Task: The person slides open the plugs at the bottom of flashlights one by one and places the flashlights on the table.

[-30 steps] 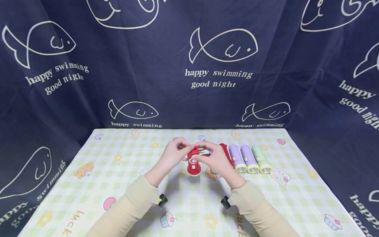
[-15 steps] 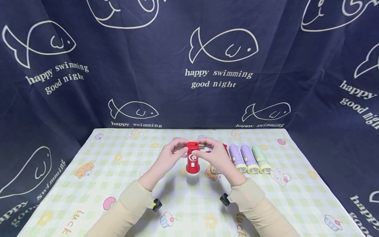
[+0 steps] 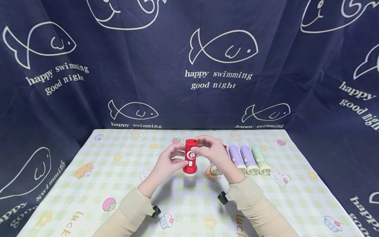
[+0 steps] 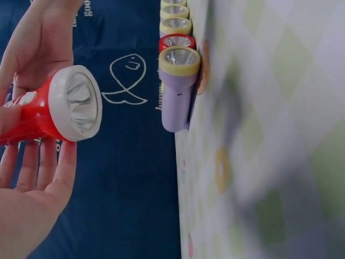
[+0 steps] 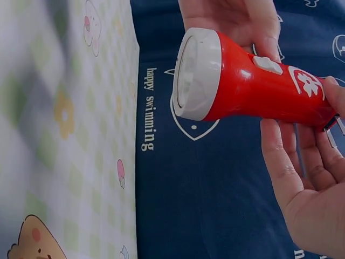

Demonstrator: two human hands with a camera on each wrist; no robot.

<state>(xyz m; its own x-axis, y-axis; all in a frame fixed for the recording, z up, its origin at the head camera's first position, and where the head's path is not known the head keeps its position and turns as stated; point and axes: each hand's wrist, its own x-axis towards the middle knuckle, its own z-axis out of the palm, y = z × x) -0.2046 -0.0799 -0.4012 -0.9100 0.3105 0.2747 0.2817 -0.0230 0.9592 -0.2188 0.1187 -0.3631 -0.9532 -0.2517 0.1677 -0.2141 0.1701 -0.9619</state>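
A red flashlight (image 3: 190, 156) with a white lens ring, a white switch and a white flower-and-crescent print is held upright above the table, lens end down. Metal plug prongs (image 3: 200, 144) stick out from its upper right side. My right hand (image 3: 214, 152) grips its upper part, thumb on the front near the print. My left hand (image 3: 167, 163) holds it from the left, the thumb beside the switch (image 5: 268, 65) and the fingers behind the body. In the left wrist view the clear lens (image 4: 82, 101) shows a silvery reflector, with no visible glow.
To the right lie a green flashlight (image 3: 260, 159), two purple ones (image 3: 248, 159) and, partly hidden by my right hand, a red one and another purple one (image 4: 177, 102). The checked tablecloth (image 3: 88, 197) covers the table; a dark blue fish-print curtain (image 3: 165, 65) hangs behind.
My left thumb has moved from the flashlight's top down to near its switch. The flashlight has turned a little and shifted slightly left and up. My right hand keeps its grip.
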